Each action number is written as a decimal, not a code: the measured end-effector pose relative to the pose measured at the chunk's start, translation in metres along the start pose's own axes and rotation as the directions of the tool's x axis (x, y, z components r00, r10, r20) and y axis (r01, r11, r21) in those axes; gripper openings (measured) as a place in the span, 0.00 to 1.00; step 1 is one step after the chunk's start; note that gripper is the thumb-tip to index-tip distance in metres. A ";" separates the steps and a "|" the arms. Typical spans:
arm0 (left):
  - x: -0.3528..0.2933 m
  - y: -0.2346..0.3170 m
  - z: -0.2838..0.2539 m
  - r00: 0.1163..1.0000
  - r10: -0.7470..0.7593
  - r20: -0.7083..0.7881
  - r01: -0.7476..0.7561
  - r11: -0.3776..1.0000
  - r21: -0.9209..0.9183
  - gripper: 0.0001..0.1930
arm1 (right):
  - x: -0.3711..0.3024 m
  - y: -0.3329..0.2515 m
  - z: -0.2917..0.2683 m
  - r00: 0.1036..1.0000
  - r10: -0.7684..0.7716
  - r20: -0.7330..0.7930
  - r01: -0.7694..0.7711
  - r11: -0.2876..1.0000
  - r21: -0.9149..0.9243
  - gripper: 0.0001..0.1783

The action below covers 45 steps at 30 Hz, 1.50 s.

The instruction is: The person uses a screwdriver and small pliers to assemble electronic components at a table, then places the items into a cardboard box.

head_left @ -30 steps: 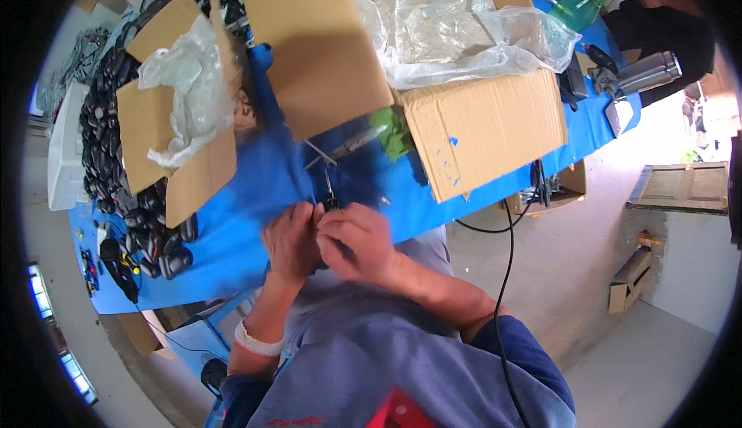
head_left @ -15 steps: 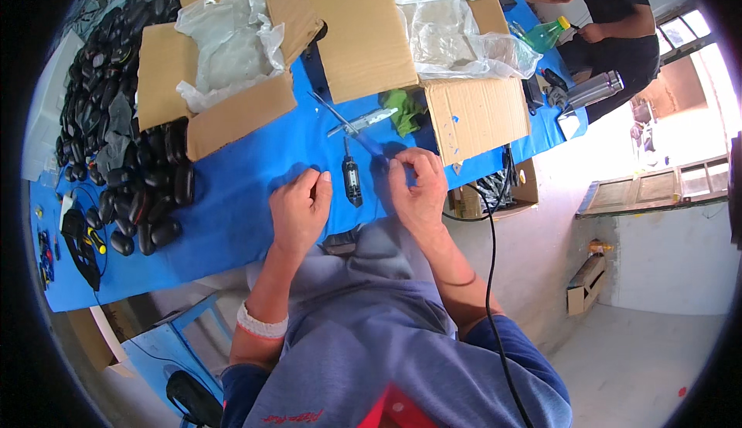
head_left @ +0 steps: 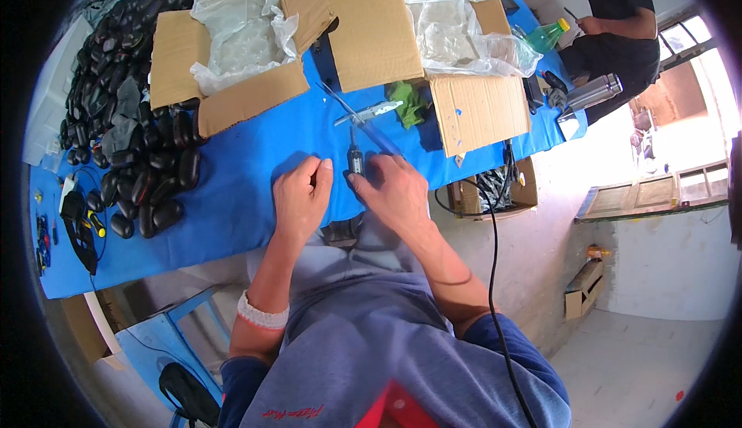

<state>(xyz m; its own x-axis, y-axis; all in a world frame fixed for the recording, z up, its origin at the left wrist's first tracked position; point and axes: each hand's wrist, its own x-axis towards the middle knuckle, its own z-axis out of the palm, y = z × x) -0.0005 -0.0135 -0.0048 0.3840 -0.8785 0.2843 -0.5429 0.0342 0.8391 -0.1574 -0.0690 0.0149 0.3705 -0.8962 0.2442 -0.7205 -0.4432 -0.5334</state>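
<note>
My left hand [head_left: 301, 197] rests at the table's near edge, its fingers curled in with the thumb against the index finger; I see nothing in it. My right hand [head_left: 396, 196] lies just right of it, thumb and index finger apart. Its thumb is over the lower end of a black-handled screwdriver [head_left: 355, 159] that points away from me; the hand does not grip it visibly. Farther off, a long tool with a clear blue handle [head_left: 379, 138] and thin metal shaft crosses a slim silver-white tool [head_left: 379, 110]. Beside them lies a crumpled green cloth [head_left: 406, 105].
Two open cardboard boxes, a left one [head_left: 255, 102] and a right one [head_left: 479, 115], hold clear plastic. Many black rounded parts [head_left: 158, 150] pile at the left of the blue table [head_left: 232, 219]. A green bottle [head_left: 546, 35] and steel flask [head_left: 593, 92] stand near another person [head_left: 610, 10].
My right hand has moved left and opened, to the screwdriver's lower end. My left hand stays about where it was, still curled. The whole view has shifted slightly.
</note>
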 end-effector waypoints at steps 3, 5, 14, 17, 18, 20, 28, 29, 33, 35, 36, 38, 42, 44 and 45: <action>0.000 -0.001 0.001 1.000 0.020 -0.010 -0.020 1.000 -0.001 0.16 | 0.001 0.000 -0.001 0.999 0.000 0.037 0.000 1.000 -0.012 0.20; 0.001 0.000 0.001 1.000 0.019 -0.004 -0.019 1.000 0.003 0.16 | 0.003 0.001 0.001 0.999 0.020 0.046 -0.022 0.999 0.041 0.18; 0.000 0.001 0.003 1.000 0.024 -0.005 -0.024 1.000 0.016 0.16 | -0.005 0.004 -0.004 0.992 0.102 0.076 -0.110 0.986 0.122 0.18; 0.000 0.001 0.005 0.999 0.029 -0.014 -0.029 0.999 0.014 0.16 | -0.007 -0.002 -0.009 0.994 0.092 0.064 -0.096 0.992 0.076 0.18; 0.000 0.000 0.005 0.999 0.032 -0.009 -0.032 0.999 0.021 0.16 | -0.008 -0.004 -0.009 0.995 0.080 0.056 -0.083 0.995 0.051 0.18; 0.000 -0.002 0.006 0.999 0.037 0.001 -0.038 0.999 0.035 0.16 | -0.007 -0.003 -0.002 0.999 0.032 0.016 -0.032 0.999 0.010 0.18; 0.002 -0.004 0.006 0.999 0.018 0.026 -0.018 1.000 0.017 0.17 | -0.001 0.005 0.009 0.996 0.087 0.016 -0.089 0.987 0.133 0.15; 0.002 -0.004 0.006 0.999 0.009 0.032 -0.010 1.000 0.015 0.17 | -0.002 0.006 0.008 0.994 0.104 0.019 -0.106 0.974 0.201 0.14; 0.003 0.000 0.003 0.997 0.001 0.080 -0.001 1.000 -0.010 0.17 | -0.005 -0.001 0.005 0.984 0.172 0.036 -0.172 0.903 0.394 0.12; 0.003 0.004 0.002 0.993 -0.014 0.121 0.017 1.000 -0.027 0.18 | -0.008 -0.003 0.011 0.988 0.154 -0.018 -0.130 0.886 0.445 0.12; 0.003 0.003 0.002 0.992 -0.011 0.124 0.017 0.999 -0.046 0.19 | -0.009 -0.005 0.014 0.988 0.145 -0.045 -0.107 0.877 0.469 0.12; 0.002 -0.002 0.001 0.992 -0.007 0.130 0.018 0.996 -0.083 0.20 | -0.007 -0.012 0.018 0.988 0.101 -0.114 -0.041 0.895 0.443 0.12; -0.001 0.000 -0.006 0.973 -0.131 0.189 0.185 0.935 -0.302 0.24 | -0.006 -0.027 0.030 0.981 0.040 -0.190 0.049 0.896 0.442 0.12; 0.000 -0.002 -0.014 0.947 -0.190 0.260 0.285 0.871 -0.399 0.24 | -0.007 -0.037 0.034 0.979 0.044 -0.199 0.053 0.886 0.462 0.13; 0.001 -0.002 -0.017 0.945 -0.189 0.267 0.290 0.861 -0.419 0.23 | -0.008 -0.042 0.036 0.978 0.047 -0.202 0.055 0.881 0.470 0.14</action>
<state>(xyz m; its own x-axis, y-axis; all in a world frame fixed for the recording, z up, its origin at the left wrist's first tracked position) 0.0136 -0.0062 0.0021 0.2662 -0.9638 -0.0133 -0.0432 -0.0257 0.9987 -0.1088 -0.0431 0.0058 0.2104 -0.9019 0.3772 -0.3390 -0.4293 -0.8371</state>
